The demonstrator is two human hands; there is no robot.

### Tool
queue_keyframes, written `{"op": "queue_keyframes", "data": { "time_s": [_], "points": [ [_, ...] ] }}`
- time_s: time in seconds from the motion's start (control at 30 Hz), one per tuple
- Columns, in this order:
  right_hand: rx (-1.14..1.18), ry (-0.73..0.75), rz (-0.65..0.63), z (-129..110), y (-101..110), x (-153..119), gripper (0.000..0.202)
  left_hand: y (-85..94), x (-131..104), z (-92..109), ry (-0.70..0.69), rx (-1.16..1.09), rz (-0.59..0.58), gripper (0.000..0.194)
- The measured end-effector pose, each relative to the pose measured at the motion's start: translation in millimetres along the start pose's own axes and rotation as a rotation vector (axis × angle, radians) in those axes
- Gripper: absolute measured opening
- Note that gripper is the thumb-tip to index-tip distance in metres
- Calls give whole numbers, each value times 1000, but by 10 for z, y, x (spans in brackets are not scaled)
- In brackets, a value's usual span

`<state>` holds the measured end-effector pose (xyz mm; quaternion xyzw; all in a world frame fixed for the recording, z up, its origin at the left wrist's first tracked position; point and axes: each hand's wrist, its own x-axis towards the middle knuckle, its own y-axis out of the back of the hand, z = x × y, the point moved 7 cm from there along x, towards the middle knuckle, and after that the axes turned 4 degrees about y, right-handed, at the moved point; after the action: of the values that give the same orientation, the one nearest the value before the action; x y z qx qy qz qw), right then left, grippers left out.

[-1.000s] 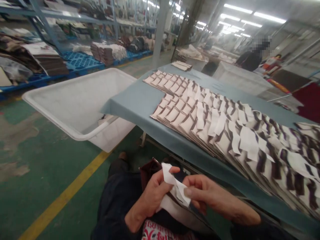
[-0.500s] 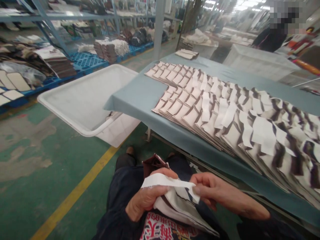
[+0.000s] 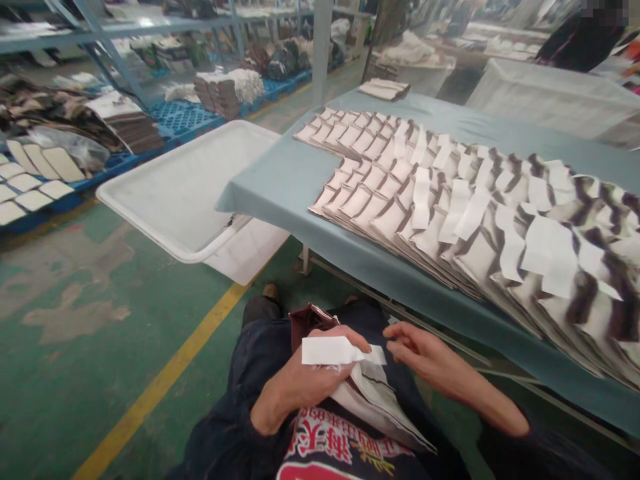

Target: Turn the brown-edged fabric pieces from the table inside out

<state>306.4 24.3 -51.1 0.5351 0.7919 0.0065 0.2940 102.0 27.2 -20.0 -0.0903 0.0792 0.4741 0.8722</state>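
Note:
Over my lap, my left hand (image 3: 313,373) is closed on a folded fabric piece (image 3: 377,407), pale with dark edges. A white strip (image 3: 327,351) lies across that hand, its right end under the thumb. A dark red folded piece (image 3: 305,321) sticks up just beyond the fingers. To the right, my right hand (image 3: 417,350) is apart from the strip, its fingers loosely spread with nothing visible between them. Rows of overlapping pale fabric pieces (image 3: 370,180), several with white strips on them, cover much of the blue-green table (image 3: 265,190).
A white plastic bin (image 3: 165,193) stands left of the table, partly under its corner. Shelving and blue pallets (image 3: 183,120) with stacked goods are at the back left. A translucent tub (image 3: 545,100) and a person in dark clothing (image 3: 577,37) are at the back right.
My right hand has let go of the white strip and drawn away to the right. The strip now rests flat over my left hand. The camera view has shifted slightly.

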Motion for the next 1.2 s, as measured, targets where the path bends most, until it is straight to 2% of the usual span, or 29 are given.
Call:
{"op": "queue_keyframes", "data": {
  "time_s": [0.07, 0.13, 0.2, 0.27, 0.37, 0.47, 0.57, 0.63, 0.73, 0.97, 1.1, 1.2],
  "points": [
    [-109, 119, 223, -193, 84, -54, 33, -24, -9, 21, -25, 66, -25, 22],
    [-181, 271, 343, -482, 45, -161, 25, -37, -16, 51, -55, 149, -33, 23],
    [-290, 526, 366, -847, -97, -290, 15, -41, -16, 70, -73, 216, -25, 21],
    [-389, 762, 334, -1135, -270, -398, 18, -54, -16, 58, -73, 233, -30, 15],
    [-473, 926, 318, -1320, -420, -436, 23, -70, -25, -32, -39, 151, -37, 11],
    [-515, 975, 322, -1344, -502, -399, 26, -12, -50, -151, -17, 87, 52, 9],
    [-566, 969, 269, -1294, -629, -342, 41, 19, -68, -234, -25, 92, 84, 5],
    [-573, 947, 222, -1236, -713, -303, 46, 16, -69, -256, -32, 87, 63, 3],
    [-517, 903, 173, -1131, -782, -251, 43, 9, -72, -268, -21, 40, 40, 7],
    [-383, 911, 191, -1034, -767, -229, 35, 13, -69, -253, 10, -30, 52, 11],
    [-344, 926, 175, -1028, -742, -210, 31, -48, 13, -258, 2, -80, -46, 23],
    [-266, 908, 143, -985, -734, -169, 24, -81, 58, -262, -9, -65, -84, 20]
  ]
}}
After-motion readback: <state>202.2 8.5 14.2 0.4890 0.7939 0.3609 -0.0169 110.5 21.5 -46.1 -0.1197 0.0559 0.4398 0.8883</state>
